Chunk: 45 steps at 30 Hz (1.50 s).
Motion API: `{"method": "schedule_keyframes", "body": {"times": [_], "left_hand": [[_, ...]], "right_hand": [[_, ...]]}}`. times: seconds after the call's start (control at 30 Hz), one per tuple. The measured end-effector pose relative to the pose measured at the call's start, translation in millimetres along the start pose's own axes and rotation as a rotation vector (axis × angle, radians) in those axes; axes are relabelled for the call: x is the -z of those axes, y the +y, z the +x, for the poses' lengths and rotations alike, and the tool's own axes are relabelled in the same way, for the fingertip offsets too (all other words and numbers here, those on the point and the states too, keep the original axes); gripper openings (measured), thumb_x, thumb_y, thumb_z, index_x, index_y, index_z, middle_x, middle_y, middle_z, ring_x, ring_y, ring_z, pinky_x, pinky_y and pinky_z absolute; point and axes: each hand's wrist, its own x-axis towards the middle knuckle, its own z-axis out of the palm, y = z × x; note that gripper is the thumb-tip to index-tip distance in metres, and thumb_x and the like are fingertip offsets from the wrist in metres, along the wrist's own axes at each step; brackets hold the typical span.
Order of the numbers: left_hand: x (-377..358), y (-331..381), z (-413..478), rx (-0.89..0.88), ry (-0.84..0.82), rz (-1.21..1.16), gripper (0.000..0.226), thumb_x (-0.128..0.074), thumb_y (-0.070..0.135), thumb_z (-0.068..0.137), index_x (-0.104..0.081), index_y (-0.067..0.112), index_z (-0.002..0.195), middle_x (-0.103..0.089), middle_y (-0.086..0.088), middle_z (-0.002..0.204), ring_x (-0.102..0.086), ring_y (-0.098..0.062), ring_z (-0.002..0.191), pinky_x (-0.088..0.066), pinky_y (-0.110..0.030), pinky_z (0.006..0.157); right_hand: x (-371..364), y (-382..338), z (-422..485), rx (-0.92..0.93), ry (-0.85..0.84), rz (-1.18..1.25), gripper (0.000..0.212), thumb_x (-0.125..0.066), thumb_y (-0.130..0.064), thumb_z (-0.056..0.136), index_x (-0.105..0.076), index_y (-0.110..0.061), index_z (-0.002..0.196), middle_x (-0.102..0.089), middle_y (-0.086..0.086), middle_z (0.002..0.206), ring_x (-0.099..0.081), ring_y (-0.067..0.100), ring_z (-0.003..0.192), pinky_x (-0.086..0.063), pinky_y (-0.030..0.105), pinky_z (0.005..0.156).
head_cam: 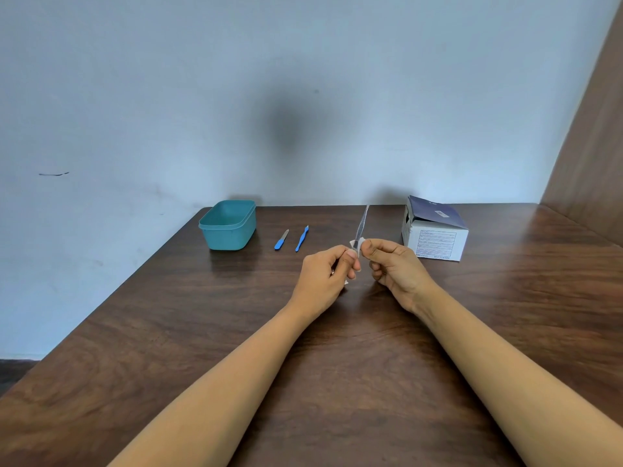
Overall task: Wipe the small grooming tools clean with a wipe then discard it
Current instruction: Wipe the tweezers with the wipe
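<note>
Left hand (328, 274) grips tweezers (363, 222), right hand (394, 266) wipe (354, 244)

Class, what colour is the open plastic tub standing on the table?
Teal, a blue-green. The tub shows best in the head view, the only view here.

Plain indoor room, type undetermined: dark wood-grain table (168, 332) set against bare pale-blue painted wall (202, 79), brown panel (593, 146) at right.

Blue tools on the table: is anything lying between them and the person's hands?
Nothing visible does. The blue file and blue pick lie on bare table just beyond the left hand, right of the teal tub. Both hands are busy: the left holds tweezers, the right hand pinches a wipe.
</note>
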Motion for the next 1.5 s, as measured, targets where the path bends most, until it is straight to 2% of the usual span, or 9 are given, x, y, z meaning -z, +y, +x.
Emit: {"method": "schedule_keyframes", "body": {"times": [0.3, 0.43, 0.63, 0.7, 0.9, 1.03, 1.2, 1.33, 1.5], "left_hand": [[-1, -2, 1, 0.020, 0.005, 0.036, 0.030, -0.050, 0.023, 0.099, -0.068, 0.014, 0.076, -0.063, 0.007, 0.062, -0.057, -0.003, 0.061, -0.042, -0.010, 0.061], [-1, -3, 1, 0.026, -0.021, 0.061, 0.028, -0.051, 0.023, 0.098, -0.068, 0.017, 0.077, -0.063, 0.008, 0.062, -0.059, -0.004, 0.061, -0.042, -0.009, 0.060], [-2, -3, 1, 0.027, -0.043, 0.050, 0.027, -0.052, 0.020, 0.097, -0.069, 0.014, 0.078, -0.064, 0.007, 0.063, -0.062, -0.013, 0.062, -0.047, -0.017, 0.061], [-3, -4, 2, 0.030, -0.059, 0.041, 0.028, -0.051, 0.022, 0.098, -0.069, 0.013, 0.079, -0.065, 0.006, 0.064, -0.061, -0.016, 0.062, -0.045, -0.018, 0.061], [-1, -1, 2, 0.100, -0.031, -0.032, 0.037, -0.046, 0.031, 0.100, -0.067, 0.016, 0.073, -0.063, 0.009, 0.061, -0.057, 0.002, 0.058, -0.041, -0.008, 0.059], [0, -4, 5, 0.199, -0.009, -0.128, 0.041, -0.042, 0.033, 0.101, -0.067, 0.016, 0.074, -0.062, 0.007, 0.063, -0.051, 0.004, 0.053, -0.038, -0.015, 0.062], [1, -5, 6, 0.247, 0.010, -0.206, 0.030, -0.044, 0.032, 0.100, -0.066, 0.017, 0.085, -0.062, 0.009, 0.062, -0.046, -0.004, 0.054, -0.040, -0.024, 0.062], [2, -4, 6, 0.291, 0.016, -0.298, 0.023, -0.045, 0.029, 0.100, -0.064, 0.017, 0.098, -0.059, 0.008, 0.063, -0.045, -0.002, 0.052, -0.038, -0.020, 0.056], [5, -2, 8, 0.337, -0.025, -0.427, 0.029, -0.044, 0.025, 0.101, -0.068, 0.010, 0.109, -0.052, 0.011, 0.057, -0.038, -0.005, 0.052, -0.033, -0.018, 0.052]], "right_hand": [[-2, 2, -1, 0.064, -0.009, -0.039, 0.009, -0.073, -0.015, 0.077, -0.076, -0.018, 0.069, -0.058, -0.007, 0.058, -0.036, 0.007, 0.054, -0.028, 0.022, 0.056], [-1, 4, -2, 0.096, -0.040, -0.093, 0.010, -0.072, -0.018, 0.080, -0.077, -0.019, 0.072, -0.054, -0.002, 0.061, -0.035, 0.007, 0.056, -0.030, 0.021, 0.056], [-4, 8, 0, 0.157, -0.147, -0.245, 0.024, -0.053, -0.018, 0.096, -0.065, -0.003, 0.083, -0.049, 0.006, 0.061, -0.039, 0.007, 0.054, -0.032, 0.017, 0.051], [-7, 9, 0, 0.167, -0.153, -0.285, 0.031, -0.046, -0.018, 0.099, -0.061, -0.004, 0.076, -0.049, 0.003, 0.057, -0.039, 0.008, 0.053, -0.032, 0.017, 0.051], [-10, 11, 1, 0.150, -0.105, -0.266, 0.039, -0.037, -0.025, 0.102, -0.051, -0.009, 0.070, -0.045, 0.005, 0.060, -0.037, 0.012, 0.055, -0.029, 0.022, 0.051], [-7, 10, 1, 0.115, -0.138, -0.272, 0.038, -0.038, -0.026, 0.103, -0.051, -0.013, 0.070, -0.042, 0.002, 0.060, -0.036, 0.007, 0.054, -0.031, 0.019, 0.052], [-5, 10, 1, 0.097, -0.209, -0.324, 0.031, -0.041, -0.019, 0.102, -0.059, -0.015, 0.076, -0.044, 0.001, 0.062, -0.037, 0.006, 0.056, -0.033, 0.017, 0.053], [-5, 8, -1, 0.108, -0.248, -0.336, 0.029, -0.044, -0.018, 0.101, -0.057, -0.014, 0.075, -0.045, -0.001, 0.061, -0.038, 0.008, 0.058, -0.032, 0.018, 0.053], [-8, 5, -5, 0.148, -0.336, -0.393, 0.037, -0.042, -0.020, 0.101, -0.062, -0.017, 0.069, -0.048, -0.005, 0.062, -0.038, 0.006, 0.055, -0.029, 0.018, 0.052]]}}
